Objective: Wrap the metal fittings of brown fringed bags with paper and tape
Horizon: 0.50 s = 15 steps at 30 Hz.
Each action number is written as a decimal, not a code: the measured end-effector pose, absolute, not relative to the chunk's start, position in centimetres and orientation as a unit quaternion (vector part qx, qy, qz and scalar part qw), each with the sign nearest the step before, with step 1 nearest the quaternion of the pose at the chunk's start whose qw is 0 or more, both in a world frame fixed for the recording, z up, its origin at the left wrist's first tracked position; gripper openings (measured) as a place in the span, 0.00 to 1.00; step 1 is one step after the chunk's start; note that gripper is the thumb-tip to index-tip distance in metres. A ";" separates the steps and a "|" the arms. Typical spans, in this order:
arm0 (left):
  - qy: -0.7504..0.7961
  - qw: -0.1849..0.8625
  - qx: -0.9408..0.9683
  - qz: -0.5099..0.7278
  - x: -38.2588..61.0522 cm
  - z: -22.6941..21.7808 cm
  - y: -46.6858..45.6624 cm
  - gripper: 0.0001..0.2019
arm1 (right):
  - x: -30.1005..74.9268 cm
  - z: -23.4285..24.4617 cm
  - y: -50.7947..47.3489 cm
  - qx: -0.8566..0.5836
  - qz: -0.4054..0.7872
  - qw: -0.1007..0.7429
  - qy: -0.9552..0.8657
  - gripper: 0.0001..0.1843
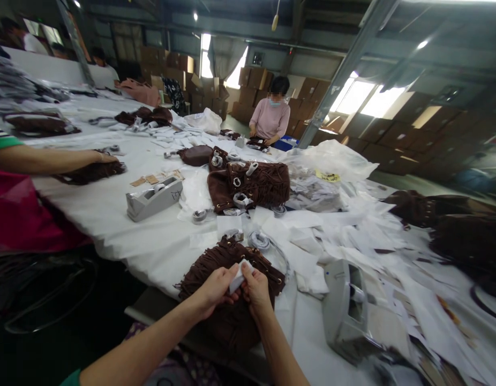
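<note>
Both hands grasp one small white folded piece (pixel 240 276), head view: left hand (pixel 216 287) pinches its left side, right hand (pixel 256 289) has the thumb on its upper right; the fingers beneath are partly hidden. Material of the piece cannot be told for certain — it looks like paper. It sits over the middle of a dark brown fringed bag (pixel 232 324), which lies at the near edge of the white-covered table (pixel 111 230), directly under the hands. Gold-coloured eyelets show along the bag's right side. A grey wrapped coil (pixel 259 240) lies just beyond the bag.

Surroundings, same view: grey tape dispenser (pixel 153 199) to the left, beyond the bag; second tape dispenser (pixel 342 311) to the right, nearer the wearer. Between and beyond them, a pile of brown bags (pixel 256 185) with wrapped metal fittings. White sheets (pixel 308 244) spread loosely over the right part of the table; clear plastic (pixel 332 161) is heaped behind. At left, a co-worker's arm (pixel 59 161) reaches to another brown fringed item (pixel 91 172). Across the table, a masked person (pixel 270 120) bends over dark brown goods — stacked cardboard boxes (pixel 252 80) behind.
</note>
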<state>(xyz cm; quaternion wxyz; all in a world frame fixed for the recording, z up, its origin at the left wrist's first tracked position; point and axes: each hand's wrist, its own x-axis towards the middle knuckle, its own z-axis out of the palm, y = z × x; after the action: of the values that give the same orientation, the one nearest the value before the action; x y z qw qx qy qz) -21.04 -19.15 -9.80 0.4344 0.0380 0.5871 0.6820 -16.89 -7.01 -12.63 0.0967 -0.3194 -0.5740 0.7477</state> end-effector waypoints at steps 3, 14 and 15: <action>0.608 0.420 0.035 0.673 -21.1 -10.3 -18.8 0.24 | -16.6 -12.8 -7.3 -0.314 0.740 0.116 -0.584 0.28; 0.694 0.238 0.136 0.665 -21.2 -12.8 -18.3 0.11 | -17.0 -13.3 -6.9 -0.323 0.680 0.111 -0.648 0.29; 0.688 0.236 0.143 0.671 -21.1 -12.9 -18.3 0.11 | -17.1 -13.3 -7.0 -0.326 0.675 0.106 -0.653 0.29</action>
<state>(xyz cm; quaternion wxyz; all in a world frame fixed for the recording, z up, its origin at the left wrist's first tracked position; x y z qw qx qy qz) -21.10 -18.33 -12.89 0.2362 0.1426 0.6879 0.6713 -17.13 -6.98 -13.34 0.1061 -0.3264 -0.6534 0.6748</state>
